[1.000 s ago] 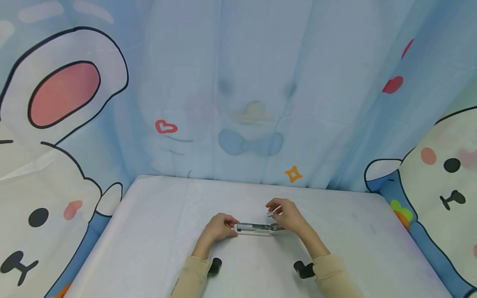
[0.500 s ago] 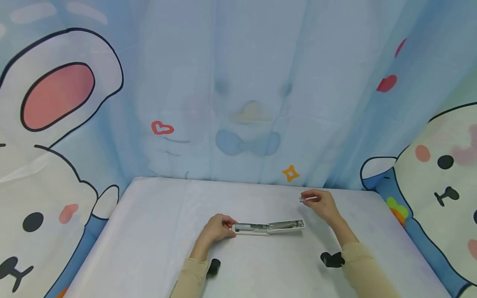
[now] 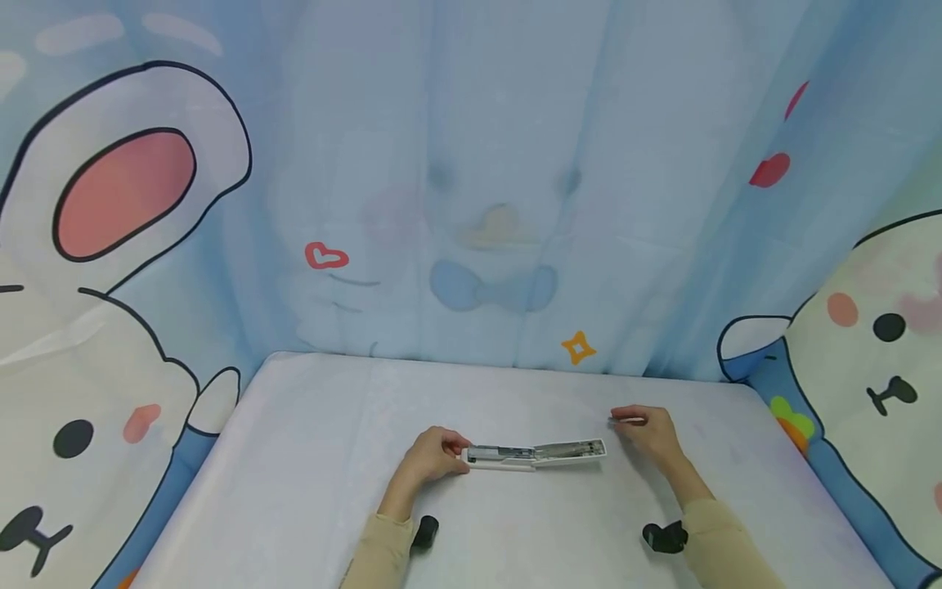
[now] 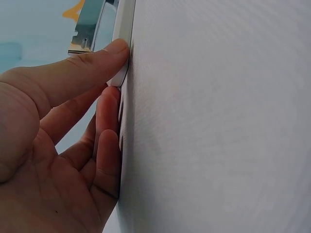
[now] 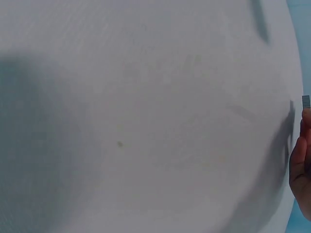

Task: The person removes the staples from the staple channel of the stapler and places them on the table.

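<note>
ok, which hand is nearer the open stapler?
Left. The left hand grips the left end of the white open stapler; the right hand is apart from it, beyond its right end, pinching a small grey piece.

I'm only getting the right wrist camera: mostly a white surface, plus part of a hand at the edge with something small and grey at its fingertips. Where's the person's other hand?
Observer: The left hand is gripping one end of what looks like a white stapler.
Visitor: Oh, I can't see that at all! Is it open or closed?
Observer: Open. In the head view its two halves are spread apart, almost end to end.
Visitor: So is the hand in my picture touching it?
Observer: No. The right hand is to the right of its free end, with a gap between them.
</note>
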A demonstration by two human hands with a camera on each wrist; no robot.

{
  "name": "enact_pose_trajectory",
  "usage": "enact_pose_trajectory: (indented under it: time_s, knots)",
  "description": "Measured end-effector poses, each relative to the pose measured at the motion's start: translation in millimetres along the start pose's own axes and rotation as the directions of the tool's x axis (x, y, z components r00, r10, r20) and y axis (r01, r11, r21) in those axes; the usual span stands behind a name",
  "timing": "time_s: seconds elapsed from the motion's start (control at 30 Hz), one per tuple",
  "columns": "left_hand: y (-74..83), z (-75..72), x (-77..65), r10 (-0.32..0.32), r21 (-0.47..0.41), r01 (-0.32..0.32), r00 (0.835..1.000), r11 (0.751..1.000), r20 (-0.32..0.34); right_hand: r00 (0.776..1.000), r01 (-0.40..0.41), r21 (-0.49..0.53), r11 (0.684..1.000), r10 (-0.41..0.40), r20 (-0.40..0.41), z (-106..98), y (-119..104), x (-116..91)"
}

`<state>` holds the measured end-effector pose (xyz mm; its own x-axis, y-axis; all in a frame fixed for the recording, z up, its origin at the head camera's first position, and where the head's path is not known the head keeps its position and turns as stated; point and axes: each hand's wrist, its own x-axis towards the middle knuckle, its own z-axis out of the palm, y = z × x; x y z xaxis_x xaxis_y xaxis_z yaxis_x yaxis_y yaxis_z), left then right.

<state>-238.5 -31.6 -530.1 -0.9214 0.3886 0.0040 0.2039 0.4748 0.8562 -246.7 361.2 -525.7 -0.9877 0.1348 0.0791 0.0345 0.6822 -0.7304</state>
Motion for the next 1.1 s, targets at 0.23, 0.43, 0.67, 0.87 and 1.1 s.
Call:
enact_pose_trajectory:
  time_s: [0.23, 0.43, 0.67, 0.87, 1.1]
  knots:
    - [1.6, 0.2, -0.9, -0.013, 0.012, 0.013, 1.0, 1.0, -0.002, 1.0, -0.006, -0.008, 1.0, 0.006, -0.024, 3.6, 9.1, -3.2]
    - [-0.4, 0.7, -0.6, -0.01, 0.012, 0.01, 1.0, 1.0, 0.0, 1.0, 0.003, -0.005, 1.0, -0.003, -0.011, 4.1, 10.7, -3.4]
    - [-0.6, 0.2, 2.8, -0.006, 0.004, 0.006, 1.0, 1.0, -0.001, 0.999, 0.045, -0.041, 0.998, -0.044, 0.029, -1.8, 9.5, 0.7]
    - [-3.6, 1.6, 5.4, -0.004, 0.002, 0.004, 1.0, 1.0, -0.001, 0.999, 0.019, -0.086, 0.996, -0.015, 0.043, -10.4, 7.9, -1.4]
    - [-4.8, -1.9, 0.7, 0.075, -0.002, -0.075, 0.997, 0.997, -0.005, 0.995, 0.096, -0.114, 0.989, -0.094, 0.019, -19.1, -15.2, -7.4]
